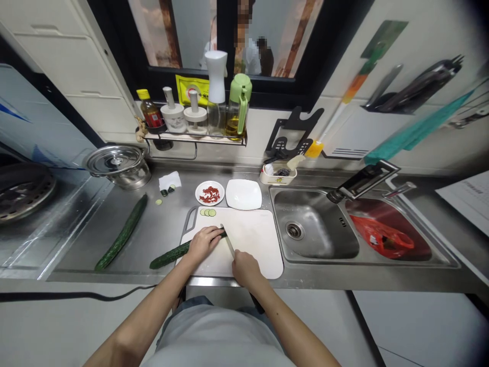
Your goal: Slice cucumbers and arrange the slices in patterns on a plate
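Observation:
Under my left hand (205, 243) a dark green cucumber (170, 256) lies slantwise across the left edge of the white cutting board (263, 244); my fingers are closed over it near its right end. My right hand (246, 267) grips a knife (228, 239) by its handle, with the blade at the cucumber's right end. Whether the blade is in the flesh I cannot tell. Several round cucumber slices (208, 212) overlap at the board's upper left. A second whole cucumber (121, 234) rests on the steel counter to the left.
Behind the board stand a plate of chopped red pieces (210, 194) and a white plate (243, 194). The sink (321, 244) lies right, with a red plastic bag (382, 237) in its second basin. A lidded steel pot (120, 165) is back left, below a bottle shelf (198, 137).

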Demonstrator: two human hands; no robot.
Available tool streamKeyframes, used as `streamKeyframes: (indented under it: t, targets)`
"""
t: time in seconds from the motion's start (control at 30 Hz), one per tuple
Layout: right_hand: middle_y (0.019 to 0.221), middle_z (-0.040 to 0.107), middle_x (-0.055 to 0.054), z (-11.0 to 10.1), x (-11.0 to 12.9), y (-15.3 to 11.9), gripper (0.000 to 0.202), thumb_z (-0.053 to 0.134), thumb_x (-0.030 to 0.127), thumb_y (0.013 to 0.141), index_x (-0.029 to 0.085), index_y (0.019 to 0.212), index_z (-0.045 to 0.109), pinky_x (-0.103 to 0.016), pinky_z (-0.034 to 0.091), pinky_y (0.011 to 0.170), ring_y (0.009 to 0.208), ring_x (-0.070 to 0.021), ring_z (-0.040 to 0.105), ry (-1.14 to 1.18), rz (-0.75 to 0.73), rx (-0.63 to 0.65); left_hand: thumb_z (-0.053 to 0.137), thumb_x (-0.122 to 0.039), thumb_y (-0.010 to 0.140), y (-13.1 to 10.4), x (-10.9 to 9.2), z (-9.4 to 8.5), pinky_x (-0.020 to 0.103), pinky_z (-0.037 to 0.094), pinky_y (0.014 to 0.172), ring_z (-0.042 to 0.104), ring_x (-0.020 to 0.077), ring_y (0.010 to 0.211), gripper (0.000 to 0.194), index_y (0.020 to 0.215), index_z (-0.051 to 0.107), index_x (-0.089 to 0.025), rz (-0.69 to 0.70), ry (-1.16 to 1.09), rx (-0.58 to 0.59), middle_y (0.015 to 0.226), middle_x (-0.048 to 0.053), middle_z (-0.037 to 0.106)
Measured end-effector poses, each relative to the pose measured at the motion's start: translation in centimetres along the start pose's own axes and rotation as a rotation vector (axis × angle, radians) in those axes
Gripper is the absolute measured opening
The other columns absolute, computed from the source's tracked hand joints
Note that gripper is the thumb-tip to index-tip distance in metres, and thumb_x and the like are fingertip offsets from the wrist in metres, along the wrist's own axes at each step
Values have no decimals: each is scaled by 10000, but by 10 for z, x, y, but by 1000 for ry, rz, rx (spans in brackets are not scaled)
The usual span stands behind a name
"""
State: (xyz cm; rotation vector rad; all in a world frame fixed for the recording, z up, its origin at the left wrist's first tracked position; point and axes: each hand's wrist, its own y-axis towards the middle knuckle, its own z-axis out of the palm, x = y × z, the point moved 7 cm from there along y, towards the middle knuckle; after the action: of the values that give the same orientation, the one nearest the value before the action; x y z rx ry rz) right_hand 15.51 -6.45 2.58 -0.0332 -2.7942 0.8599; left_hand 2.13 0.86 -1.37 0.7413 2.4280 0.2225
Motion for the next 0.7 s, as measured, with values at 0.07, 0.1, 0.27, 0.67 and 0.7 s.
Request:
streamKeyframes:
  t: [0.07,0.1,0.27,0.67,0.7]
  targets:
    - [1034,667,-163,-1,1,3,314,361,105,891,103,1107,589,-296,431,778,1005,-235,625,2,-3,-11,506,-282,906,0,0,0,298,501,851,603,159,944,266,1110,675,-264,0,-1,0,1082,43,662]
    - [1036,666,-165,-1,2,4,317,359,103,890,102,1108,589,-297,430,781,1006,-235,624,3,-5,-16,508,-284,905,0,0,0,299,500,853,603,160,947,265,1110,676,-264,-1,0,0,1083,44,662]
    - [1036,665,-170,1,2,6,314,355,108,893,103,1100,592,-296,428,770,996,-238,627,4,-14,-23,513,-280,901,0,1,1,309,499,856,604,167,954,269,1117,674,-268,-8,-2,15,1090,44,661]
    - [1016,671,-166,5,-2,2,306,370,106,884,107,1089,596,-296,434,772,1000,-239,631,-4,-16,-19,525,-290,897,0,3,0,309,498,866,608,170,963,261,1105,680,-266,-27,-13,3,1100,43,663]
    - [1020,670,-166,5,-2,3,306,372,105,882,107,1090,596,-298,434,772,1001,-240,630,-5,-14,-17,526,-289,897,0,2,0,309,498,865,608,169,961,260,1103,681,-264,-25,-12,2,1099,46,663]
